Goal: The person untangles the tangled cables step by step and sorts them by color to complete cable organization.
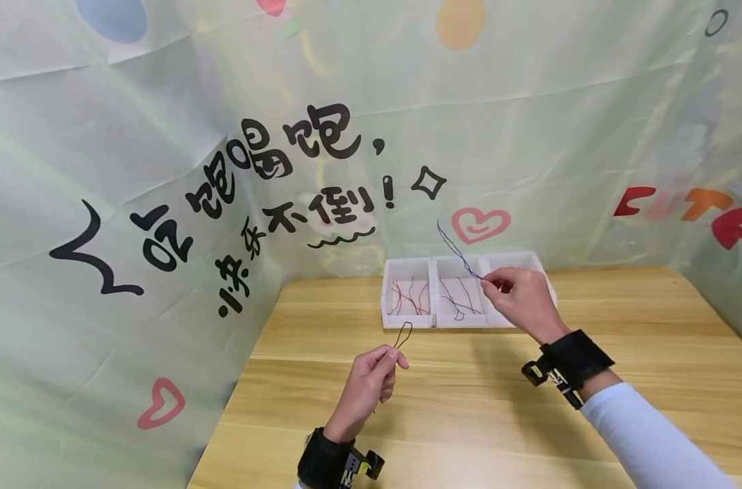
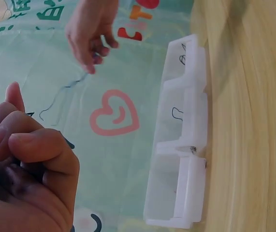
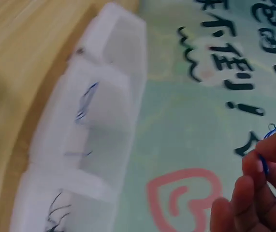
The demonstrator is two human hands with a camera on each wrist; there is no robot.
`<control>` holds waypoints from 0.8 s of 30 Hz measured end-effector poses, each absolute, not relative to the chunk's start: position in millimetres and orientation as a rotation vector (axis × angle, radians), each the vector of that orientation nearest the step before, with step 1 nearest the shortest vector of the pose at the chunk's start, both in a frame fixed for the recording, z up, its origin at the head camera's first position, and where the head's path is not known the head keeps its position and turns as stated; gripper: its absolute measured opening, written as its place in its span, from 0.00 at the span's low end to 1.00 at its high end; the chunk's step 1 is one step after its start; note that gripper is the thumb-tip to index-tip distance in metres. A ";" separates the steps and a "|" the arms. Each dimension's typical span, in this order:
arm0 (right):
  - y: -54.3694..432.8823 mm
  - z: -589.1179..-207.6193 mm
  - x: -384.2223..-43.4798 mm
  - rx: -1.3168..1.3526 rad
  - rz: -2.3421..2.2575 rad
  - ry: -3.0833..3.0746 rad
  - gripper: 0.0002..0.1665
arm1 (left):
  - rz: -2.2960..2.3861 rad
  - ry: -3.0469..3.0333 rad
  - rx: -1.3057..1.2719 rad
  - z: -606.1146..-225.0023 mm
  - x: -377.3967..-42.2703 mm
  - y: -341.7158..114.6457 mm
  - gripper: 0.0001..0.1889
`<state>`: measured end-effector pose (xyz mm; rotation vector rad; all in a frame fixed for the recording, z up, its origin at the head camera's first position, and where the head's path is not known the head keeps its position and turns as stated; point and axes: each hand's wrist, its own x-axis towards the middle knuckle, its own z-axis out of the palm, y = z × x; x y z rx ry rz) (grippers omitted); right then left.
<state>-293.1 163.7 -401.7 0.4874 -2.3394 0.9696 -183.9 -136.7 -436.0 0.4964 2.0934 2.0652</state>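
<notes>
In the head view my right hand [image 1: 524, 299] pinches a bent strand of thin blue wire [image 1: 453, 248] between thumb and forefinger, above the white tray. The wire's free ends point up and left. Lower and further left, my left hand [image 1: 369, 380] grips a thin black wire [image 1: 404, 334] whose loop stands up past the thumb. Curled fingers of the left hand [image 2: 36, 145] hide most of the black wire in the left wrist view. The right wrist view shows blue wire [image 3: 265, 165] held at the fingertips of the right hand [image 3: 256, 198].
A white three-part tray [image 1: 433, 292] stands at the table's back edge. Red wires [image 1: 410, 299] lie in its left compartment, blue wires [image 1: 459, 299] in the middle, black wires [image 3: 55, 215] in the right one. A printed curtain [image 1: 359, 75] hangs behind the wooden table [image 1: 444, 394].
</notes>
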 end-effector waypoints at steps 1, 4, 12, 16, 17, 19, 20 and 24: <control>164.2 -405.7 -295.4 0.458 0.973 -2.371 0.05 | 2.065 2.093 0.493 -436.0 -184.1 -136.6 0.26; 165.6 -419.1 -303.0 0.384 0.958 -2.480 0.08 | 2.067 2.095 0.482 -436.5 -184.2 -136.2 0.24; 162.7 -449.8 -319.7 0.232 0.953 -2.675 0.10 | 2.070 2.096 0.498 -435.6 -184.4 -132.7 0.23; 158.4 -461.6 -328.7 0.195 0.916 -2.680 0.11 | 2.072 2.093 0.509 -435.4 -185.1 -129.7 0.23; 156.8 -463.9 -330.1 0.193 0.905 -2.676 0.12 | 2.071 2.092 0.512 -435.4 -185.4 -128.8 0.23; 153.4 -466.8 -331.5 0.197 0.884 -2.662 0.15 | 2.069 2.090 0.513 -435.3 -186.1 -127.1 0.22; 151.5 -467.4 -331.7 0.206 0.881 -2.653 0.17 | 2.067 2.091 0.510 -435.1 -186.5 -126.3 0.22; 144.1 -462.4 -329.4 0.260 0.897 -2.610 0.22 | 2.058 2.103 0.501 -434.1 -188.6 -124.5 0.22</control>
